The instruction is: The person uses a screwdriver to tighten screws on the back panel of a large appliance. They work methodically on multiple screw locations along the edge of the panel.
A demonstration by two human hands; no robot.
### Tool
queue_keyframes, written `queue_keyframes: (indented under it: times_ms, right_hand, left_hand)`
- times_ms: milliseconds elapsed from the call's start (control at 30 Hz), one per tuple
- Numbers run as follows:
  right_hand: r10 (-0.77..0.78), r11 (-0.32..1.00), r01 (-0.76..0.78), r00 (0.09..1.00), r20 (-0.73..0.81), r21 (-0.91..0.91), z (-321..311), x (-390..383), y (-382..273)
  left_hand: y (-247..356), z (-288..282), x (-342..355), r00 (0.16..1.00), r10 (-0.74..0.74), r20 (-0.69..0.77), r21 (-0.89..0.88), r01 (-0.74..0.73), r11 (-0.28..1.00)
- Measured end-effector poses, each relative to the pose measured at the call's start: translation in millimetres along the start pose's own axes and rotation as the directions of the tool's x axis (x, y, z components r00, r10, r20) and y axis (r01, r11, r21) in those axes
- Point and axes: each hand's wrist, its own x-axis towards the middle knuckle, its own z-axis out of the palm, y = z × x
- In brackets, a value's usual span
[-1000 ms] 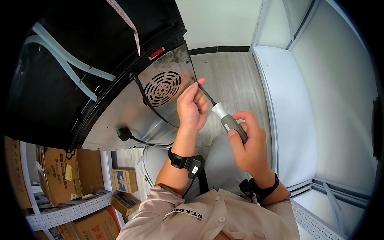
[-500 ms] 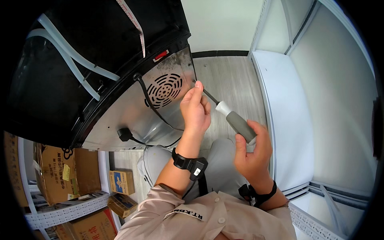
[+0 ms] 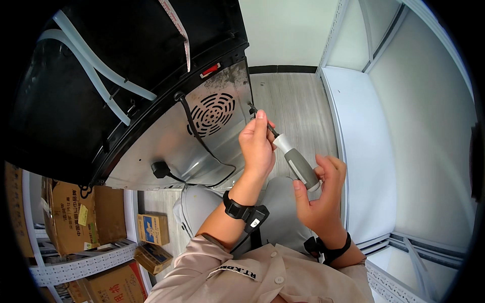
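Observation:
A screwdriver (image 3: 302,169) with a grey and white handle slants up and left toward the side edge of the metal back panel (image 3: 146,156). My left hand (image 3: 258,149) is closed around its dark shaft, thumb up near the tip. The tip is by a small dark part at the panel's edge; whether they touch is hard to see. My right hand (image 3: 326,202) is around the handle's butt end with thumb and fingers apart, not wrapped on it. The panel belongs to a large black appliance (image 3: 202,30).
A black power cord (image 3: 194,123) and plug (image 3: 160,169) hang on the panel beside a round vent (image 3: 212,115). Two pale hoses (image 3: 103,70) cross the appliance's black face. Cardboard boxes (image 3: 111,214) stand on shelving at left. White shelving (image 3: 361,151) runs along my right.
The view has shifted slightly. My left hand has moved a little right and down along the shaft. The right hand's fingers have loosened from the handle and spread.

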Motion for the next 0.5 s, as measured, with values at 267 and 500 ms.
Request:
queue_keyframes:
  times_ms: [267,500]
  right_hand:
    - [0.383,0.904,-0.407,0.907,0.175,0.133,-1.6,0.4,-6.9]
    - [0.468,0.818,-0.534,0.834,0.292,0.213,-3.7,0.8,-0.3]
  left_hand:
    - [2.7,-1.1,-7.8,0.997,-0.083,0.004,-0.039,0.083,0.996]
    - [-18.4,-3.9,-8.4,0.999,0.049,-0.020,-0.093,-0.051,0.994]
